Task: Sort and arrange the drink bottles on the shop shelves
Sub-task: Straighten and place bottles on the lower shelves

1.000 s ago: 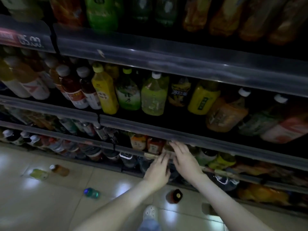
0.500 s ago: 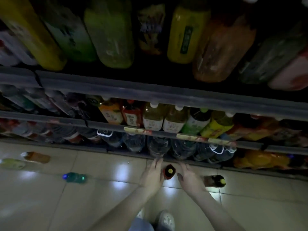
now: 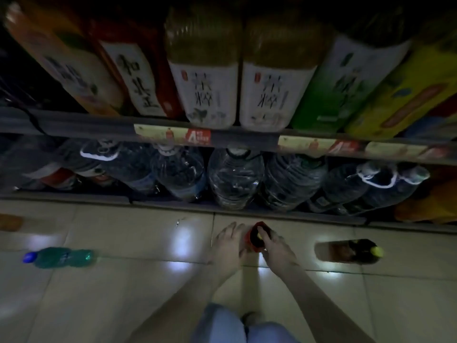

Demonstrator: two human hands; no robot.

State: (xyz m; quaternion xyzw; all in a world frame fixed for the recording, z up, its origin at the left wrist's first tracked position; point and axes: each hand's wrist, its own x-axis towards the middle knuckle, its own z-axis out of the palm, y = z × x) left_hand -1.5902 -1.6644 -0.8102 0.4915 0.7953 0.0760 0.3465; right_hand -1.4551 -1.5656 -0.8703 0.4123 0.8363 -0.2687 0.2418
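Note:
A dark bottle with a red label [image 3: 252,240] stands upright on the tiled floor just in front of the bottom shelf. My right hand [image 3: 277,248] curls its fingers over the bottle's top and right side. My left hand [image 3: 228,246] lies against its left side with the fingers spread. Another dark bottle with a yellow cap [image 3: 351,251] lies on its side on the floor to the right. Far left on the floor, a green bottle with a blue cap [image 3: 61,257] also lies flat.
Large clear water jugs [image 3: 235,179] fill the bottom shelf right behind the hands. The shelf rail [image 3: 86,127] above carries price tags and a row of tea bottles [image 3: 202,95]. An orange-brown bottle [image 3: 10,222] lies at the left edge. My knees [image 3: 222,325] are at the bottom.
My hands dropped from the shelf edge to the floor, and the view came down much closer. My right hand has closed over the standing dark bottle while the left has come against it.

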